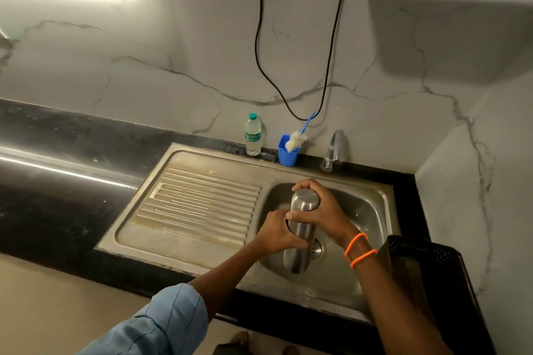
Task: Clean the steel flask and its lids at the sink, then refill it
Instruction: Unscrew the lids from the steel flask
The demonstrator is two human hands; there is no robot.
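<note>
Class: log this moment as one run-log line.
left hand: grips steel flask body | right hand: grips flask's top | over sink

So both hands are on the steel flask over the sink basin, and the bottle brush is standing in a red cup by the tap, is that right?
Not quite. The head view shows the cup holding the bottle brush is blue, not red. The rest holds: the left hand and right hand both grip the steel flask over the sink basin, and the cup stands by the tap.
</note>
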